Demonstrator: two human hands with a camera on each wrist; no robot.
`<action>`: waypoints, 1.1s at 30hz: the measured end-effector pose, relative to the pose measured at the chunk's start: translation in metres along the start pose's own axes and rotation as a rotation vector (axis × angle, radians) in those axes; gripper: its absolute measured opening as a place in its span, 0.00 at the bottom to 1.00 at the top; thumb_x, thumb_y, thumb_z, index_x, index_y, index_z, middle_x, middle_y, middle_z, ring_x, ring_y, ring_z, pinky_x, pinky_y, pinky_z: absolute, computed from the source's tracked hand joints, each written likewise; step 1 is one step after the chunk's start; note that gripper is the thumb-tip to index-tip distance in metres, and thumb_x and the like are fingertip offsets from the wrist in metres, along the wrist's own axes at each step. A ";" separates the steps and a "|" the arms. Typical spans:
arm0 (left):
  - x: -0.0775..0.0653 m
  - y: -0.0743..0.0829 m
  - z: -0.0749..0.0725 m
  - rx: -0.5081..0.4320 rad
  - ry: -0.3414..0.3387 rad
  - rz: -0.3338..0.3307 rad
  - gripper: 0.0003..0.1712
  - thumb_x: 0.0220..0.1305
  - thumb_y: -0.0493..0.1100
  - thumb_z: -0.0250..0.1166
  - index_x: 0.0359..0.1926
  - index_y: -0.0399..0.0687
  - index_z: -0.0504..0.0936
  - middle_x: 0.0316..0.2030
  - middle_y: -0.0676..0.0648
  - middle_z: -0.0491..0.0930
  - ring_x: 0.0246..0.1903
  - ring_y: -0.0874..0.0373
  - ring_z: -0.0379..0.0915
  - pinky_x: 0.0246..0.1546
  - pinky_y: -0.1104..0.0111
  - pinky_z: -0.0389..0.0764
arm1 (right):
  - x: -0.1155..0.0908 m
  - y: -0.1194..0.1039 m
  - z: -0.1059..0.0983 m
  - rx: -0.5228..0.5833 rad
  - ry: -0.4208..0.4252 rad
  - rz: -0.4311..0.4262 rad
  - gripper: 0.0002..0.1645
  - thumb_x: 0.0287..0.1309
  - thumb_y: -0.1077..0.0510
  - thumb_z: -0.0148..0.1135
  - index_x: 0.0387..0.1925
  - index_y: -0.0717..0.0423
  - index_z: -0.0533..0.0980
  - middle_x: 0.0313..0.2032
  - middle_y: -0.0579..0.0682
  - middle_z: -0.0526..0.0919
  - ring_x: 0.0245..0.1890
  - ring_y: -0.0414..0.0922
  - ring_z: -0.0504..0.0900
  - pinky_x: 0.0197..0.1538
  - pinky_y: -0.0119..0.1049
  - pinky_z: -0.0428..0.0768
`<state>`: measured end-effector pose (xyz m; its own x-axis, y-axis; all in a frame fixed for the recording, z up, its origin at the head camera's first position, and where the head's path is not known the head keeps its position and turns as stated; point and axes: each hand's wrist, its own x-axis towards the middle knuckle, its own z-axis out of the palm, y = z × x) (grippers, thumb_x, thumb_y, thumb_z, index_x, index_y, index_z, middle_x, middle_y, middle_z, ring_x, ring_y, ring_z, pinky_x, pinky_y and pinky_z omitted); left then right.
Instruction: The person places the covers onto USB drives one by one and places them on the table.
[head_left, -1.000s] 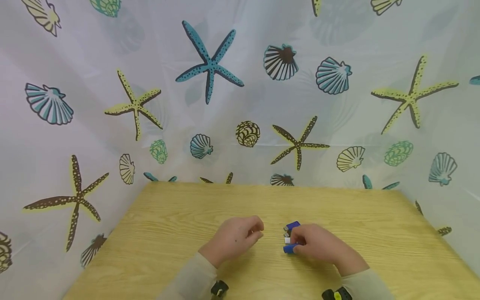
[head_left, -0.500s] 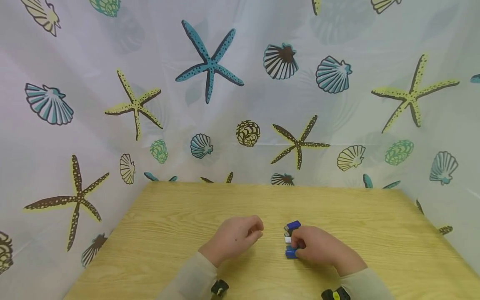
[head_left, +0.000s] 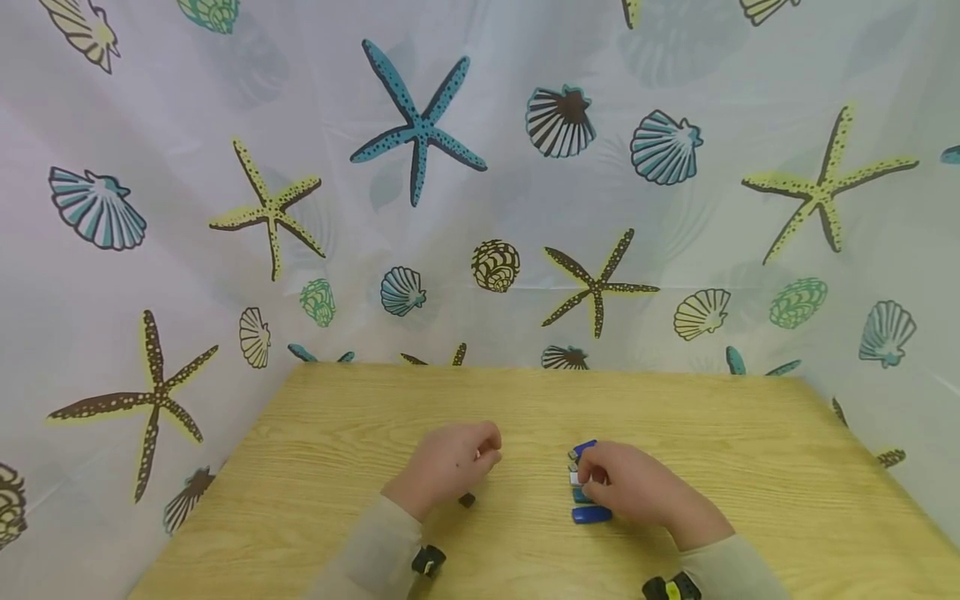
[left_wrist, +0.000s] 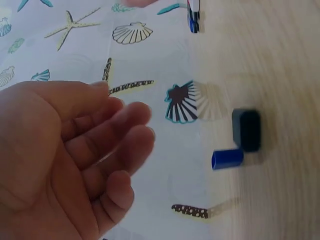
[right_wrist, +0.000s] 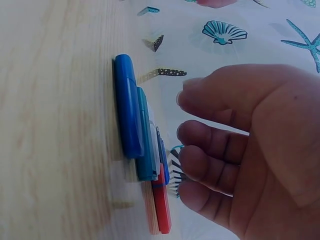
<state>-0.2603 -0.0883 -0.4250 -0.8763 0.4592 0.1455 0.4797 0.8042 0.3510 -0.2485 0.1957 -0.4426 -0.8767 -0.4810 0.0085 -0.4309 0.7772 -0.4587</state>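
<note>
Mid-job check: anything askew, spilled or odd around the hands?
Nothing looks spilled or damaged. The red stick juts past the teal stick and blue stick, so their ends look uneven. A small blue tube, seemingly hollow, lies beside a dark block near the left hand, like a stray cap.

Curtained-off workspace, the kind of room around it indeterminable. A wood-grain worktop (head_left: 360, 433) is bounded at the back and both sides by a pale curtain (head_left: 465, 204) printed with starfish (head_left: 421, 129) and seashells (head_left: 663, 150), which screens the surroundings.
</note>
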 end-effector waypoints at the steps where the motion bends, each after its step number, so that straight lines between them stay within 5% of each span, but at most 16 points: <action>1: 0.000 -0.003 0.000 0.010 -0.004 -0.013 0.03 0.65 0.51 0.59 0.37 0.62 0.77 0.28 0.64 0.74 0.23 0.68 0.68 0.25 0.72 0.71 | 0.000 0.000 0.000 0.002 0.001 0.000 0.02 0.58 0.53 0.62 0.32 0.43 0.76 0.26 0.38 0.71 0.25 0.37 0.70 0.28 0.33 0.70; 10: -0.001 -0.024 0.002 0.068 -0.077 -0.080 0.05 0.65 0.48 0.59 0.37 0.55 0.78 0.25 0.61 0.73 0.23 0.65 0.68 0.28 0.67 0.72 | 0.000 0.000 -0.001 0.016 0.000 0.015 0.02 0.60 0.52 0.60 0.31 0.42 0.75 0.27 0.38 0.72 0.27 0.37 0.71 0.29 0.34 0.70; 16: -0.003 -0.031 0.007 0.052 -0.141 -0.140 0.07 0.62 0.46 0.60 0.40 0.52 0.79 0.31 0.57 0.77 0.30 0.63 0.71 0.33 0.63 0.74 | 0.000 -0.001 -0.002 0.017 0.000 0.019 0.02 0.60 0.53 0.59 0.31 0.42 0.75 0.27 0.37 0.72 0.27 0.37 0.72 0.30 0.33 0.71; 33: -0.004 -0.035 0.015 0.045 -0.161 -0.121 0.05 0.57 0.41 0.61 0.35 0.55 0.78 0.29 0.60 0.76 0.27 0.63 0.69 0.32 0.65 0.73 | 0.000 0.000 -0.004 0.024 -0.006 -0.005 0.05 0.61 0.55 0.59 0.30 0.40 0.75 0.26 0.37 0.72 0.27 0.37 0.71 0.29 0.33 0.71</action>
<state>-0.2728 -0.1124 -0.4512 -0.9111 0.4096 -0.0466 0.3757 0.8716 0.3150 -0.2490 0.1974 -0.4395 -0.8734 -0.4869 0.0058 -0.4296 0.7651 -0.4797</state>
